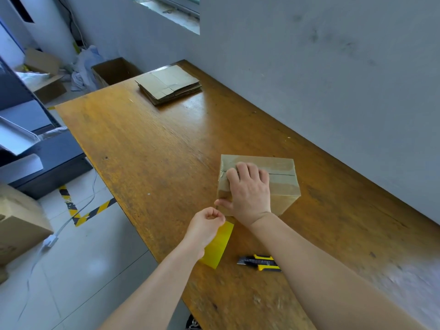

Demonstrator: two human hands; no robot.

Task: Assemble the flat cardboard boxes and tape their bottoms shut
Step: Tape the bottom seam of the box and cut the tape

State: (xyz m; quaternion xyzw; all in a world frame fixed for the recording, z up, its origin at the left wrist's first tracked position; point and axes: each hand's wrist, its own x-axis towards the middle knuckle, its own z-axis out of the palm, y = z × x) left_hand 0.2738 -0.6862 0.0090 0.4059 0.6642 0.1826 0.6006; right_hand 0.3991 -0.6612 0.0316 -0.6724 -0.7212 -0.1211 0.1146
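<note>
On the near half of the long brown wooden table [147, 144], towards its right edge along the wall, an assembled brown cardboard box [283, 184] stands with its closed flaps facing up. A strip of glossy clear tape [281, 172] runs along the centre seam and appears to fold over the left end.

The right hand [250, 189] lies flat on that taped face, fingers spread and pressing down, the thumb against the near side wall. The left hand [207, 225] hovers just beside the box's near-left corner, fingers curled in with the thumb against the forefinger. Whether it pinches a tape end, I cannot tell.

A flat yellow translucent plastic sheet [220, 248] lies partly under the left hand near the table's near edge, and a yellow-and-black utility knife [259, 262] lies just to its right.

At the far end a stack of flat cardboard blanks [169, 84] waits. By my judgement this box's bottom is nearly sealed, with only smoothing left, and the whole stack is yet to be folded and taped.
</note>
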